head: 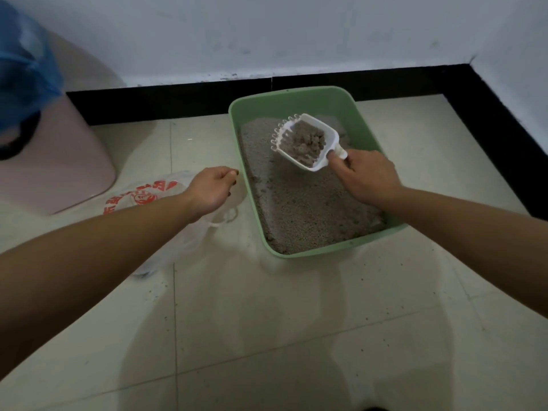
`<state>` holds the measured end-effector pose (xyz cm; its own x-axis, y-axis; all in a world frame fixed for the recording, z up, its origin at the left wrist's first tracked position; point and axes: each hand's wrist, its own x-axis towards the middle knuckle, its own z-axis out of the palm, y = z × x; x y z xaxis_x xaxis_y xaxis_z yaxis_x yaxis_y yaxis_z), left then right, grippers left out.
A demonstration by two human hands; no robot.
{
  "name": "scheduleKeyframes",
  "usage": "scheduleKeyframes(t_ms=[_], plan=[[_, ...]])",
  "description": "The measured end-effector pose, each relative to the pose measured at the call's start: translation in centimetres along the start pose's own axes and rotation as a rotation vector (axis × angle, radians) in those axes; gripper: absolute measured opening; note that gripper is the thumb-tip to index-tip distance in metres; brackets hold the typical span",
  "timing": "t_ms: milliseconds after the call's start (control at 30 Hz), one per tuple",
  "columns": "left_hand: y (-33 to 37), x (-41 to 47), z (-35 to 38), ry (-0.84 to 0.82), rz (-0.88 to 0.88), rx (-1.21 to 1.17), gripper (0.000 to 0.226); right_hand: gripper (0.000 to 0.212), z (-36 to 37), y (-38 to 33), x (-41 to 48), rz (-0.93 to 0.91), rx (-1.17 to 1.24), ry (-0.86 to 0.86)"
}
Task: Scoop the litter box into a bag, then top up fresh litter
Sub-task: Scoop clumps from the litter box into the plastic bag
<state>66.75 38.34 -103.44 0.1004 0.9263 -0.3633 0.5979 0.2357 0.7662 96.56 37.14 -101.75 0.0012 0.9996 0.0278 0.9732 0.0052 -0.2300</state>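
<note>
A green litter box (pixel 341 97) stands on the tiled floor near the wall, filled with grey litter (pixel 302 212). My right hand (pixel 366 176) grips the handle of a white slotted scoop (pixel 323 137), held above the litter and loaded with grey clumps. A thin white plastic bag (pixel 142 197) with red print lies on the floor left of the box. My left hand (pixel 210 188) hovers over the bag beside the box's left rim, fingers curled; whether it pinches the bag's edge is hidden.
A pink bin (pixel 59 161) with a blue liner (pixel 23 63) stands at the far left. A black skirting (pixel 178 102) runs along the white wall behind the box and down the right side. Scattered litter grains dot the floor tiles (pixel 267 321) in front.
</note>
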Motion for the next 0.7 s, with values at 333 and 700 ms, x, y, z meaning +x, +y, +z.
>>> scheduleKeyframes(t_ms=[333,700], plan=[[-4.4,-2.8,-8.0,0.192,0.047,0.349,0.034,0.064,0.0,-3.0,-0.4,-0.031,-0.022,-0.079],[-10.7,-4.9,-13.4,0.254,-0.266,0.712,0.053,0.061,-0.3,-4.9,-0.6,0.064,0.046,-0.059]])
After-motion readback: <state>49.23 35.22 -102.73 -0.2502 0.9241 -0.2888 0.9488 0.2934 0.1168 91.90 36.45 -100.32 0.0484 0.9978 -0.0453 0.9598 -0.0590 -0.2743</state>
